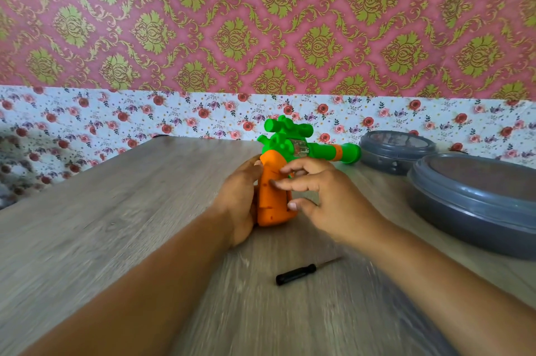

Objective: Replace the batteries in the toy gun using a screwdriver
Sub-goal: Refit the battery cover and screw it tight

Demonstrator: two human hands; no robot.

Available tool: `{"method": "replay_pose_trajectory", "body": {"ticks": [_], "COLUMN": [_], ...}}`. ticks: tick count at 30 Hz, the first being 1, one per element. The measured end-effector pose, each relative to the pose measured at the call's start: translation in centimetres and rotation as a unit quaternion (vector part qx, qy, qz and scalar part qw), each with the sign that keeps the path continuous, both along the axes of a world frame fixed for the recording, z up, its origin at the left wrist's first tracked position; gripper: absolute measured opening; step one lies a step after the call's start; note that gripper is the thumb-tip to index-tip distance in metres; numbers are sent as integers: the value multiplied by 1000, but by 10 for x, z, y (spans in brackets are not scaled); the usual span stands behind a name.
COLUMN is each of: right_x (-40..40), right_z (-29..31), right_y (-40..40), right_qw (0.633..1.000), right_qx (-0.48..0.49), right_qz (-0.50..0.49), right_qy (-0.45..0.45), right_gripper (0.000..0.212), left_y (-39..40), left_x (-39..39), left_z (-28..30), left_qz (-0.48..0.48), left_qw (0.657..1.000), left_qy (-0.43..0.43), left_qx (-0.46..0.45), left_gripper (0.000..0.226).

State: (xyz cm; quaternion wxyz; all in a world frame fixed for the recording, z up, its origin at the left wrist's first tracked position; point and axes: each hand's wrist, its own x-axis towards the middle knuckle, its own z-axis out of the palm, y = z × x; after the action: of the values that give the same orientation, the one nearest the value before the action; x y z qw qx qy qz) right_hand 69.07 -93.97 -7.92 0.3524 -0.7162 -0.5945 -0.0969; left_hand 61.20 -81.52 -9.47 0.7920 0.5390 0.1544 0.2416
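- The orange grip of the toy gun [274,196] is held by the left hand [239,204], whose palm lies against the grip's left side with the fingers curled round behind it; the fingertips are hidden.
- The right hand [327,204] is held at the grip's right side with its fingers spread and loosely bent. The fingertips are laid on the front face of the grip, and the thumb tip is set near the lower right edge. Nothing is pinched by this hand.
- The toy gun is stood on the wooden table [116,225] near the middle of the view, grip nearest the person, green body above it and the green barrel with an orange band pointed to the right.
- A small screwdriver [304,271] with a black handle is laid flat on the table nearer the person than the gun, between the two forearms, touched by neither hand.
- Two grey round lidded containers are seen on the right: the larger container [475,204] near the right forearm, the smaller container [397,151] behind it, just beside the barrel's muzzle.
- The table is backed by a floral sheet [116,115], with pink and green patterned wallpaper [261,22] above it.
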Motion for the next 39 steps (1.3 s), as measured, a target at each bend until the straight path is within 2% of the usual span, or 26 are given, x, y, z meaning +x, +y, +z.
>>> {"method": "replay_pose_trajectory", "body": {"ticks": [3, 9, 14, 26, 35, 39], "right_x": [3, 16, 23, 22, 26, 24], "right_z": [2, 22, 25, 4, 3, 3], "right_y": [-2, -19, -29, -16, -17, -18], "right_qw": [1000, 993, 982, 974, 969, 967], "right_qx": [-8, 13, -121, -162, -165, -175], "right_qz": [-7, -63, -92, -156, -183, -186], "right_qy": [11, 95, 115, 7, 29, 24], "right_gripper": [41, 25, 8, 3, 10, 7], "left_y": [0, 0, 4, 6, 7, 7], "left_x": [-1, 0, 4, 6, 8, 7], "left_z": [2, 1, -2, -4, -5, -4], "left_qz": [8, 56, 64, 53, 47, 45], "left_qw": [1000, 998, 998, 998, 998, 999], "left_qy": [-4, 1, 3, 8, 6, 8], "left_qx": [8, 15, 25, 26, 29, 30], "left_gripper": [30, 44, 46, 46, 39, 37]}}
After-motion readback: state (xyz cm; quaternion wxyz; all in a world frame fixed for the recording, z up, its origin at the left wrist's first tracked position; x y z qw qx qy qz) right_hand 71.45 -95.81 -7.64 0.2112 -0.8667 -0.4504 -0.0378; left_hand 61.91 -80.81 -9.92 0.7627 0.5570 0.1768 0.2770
